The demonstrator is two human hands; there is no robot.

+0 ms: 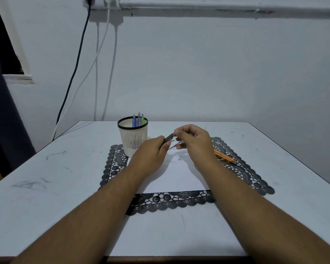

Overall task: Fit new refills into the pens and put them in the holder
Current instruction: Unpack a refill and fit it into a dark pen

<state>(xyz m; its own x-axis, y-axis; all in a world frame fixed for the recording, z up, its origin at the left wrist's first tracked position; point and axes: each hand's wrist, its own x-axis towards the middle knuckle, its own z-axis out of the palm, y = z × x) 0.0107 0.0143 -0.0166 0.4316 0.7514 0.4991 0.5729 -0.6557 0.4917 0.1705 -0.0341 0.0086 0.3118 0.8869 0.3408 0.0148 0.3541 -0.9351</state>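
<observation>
- Left hand [152,149] grips dark slim pen barrel [168,138], raised above black lace mat [114,162].
- Right hand [193,142] fingertips pinch at barrel tip; refill not discernible.
- Keep barrel steady, feed straight, then drop into cream mesh holder [132,138].

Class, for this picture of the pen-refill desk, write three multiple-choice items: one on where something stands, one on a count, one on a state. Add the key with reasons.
1. Where does the pen holder stand?
A. at the mat's far left corner
B. at the table's near edge
C. on the orange pens

2. How many pens show above the holder's rim?
A. one
B. three
C. six

3. What is the left hand doing?
A. lying flat on the table
B. reaching into the holder
C. gripping a dark pen barrel

Key: 1 A, its base sits on the black lace mat at that corner. 2 B, blue, purple and green tops stick out. 3 C, its fingers curl round the dark pen barrel, while the right hand pinches at the barrel's end.
</observation>
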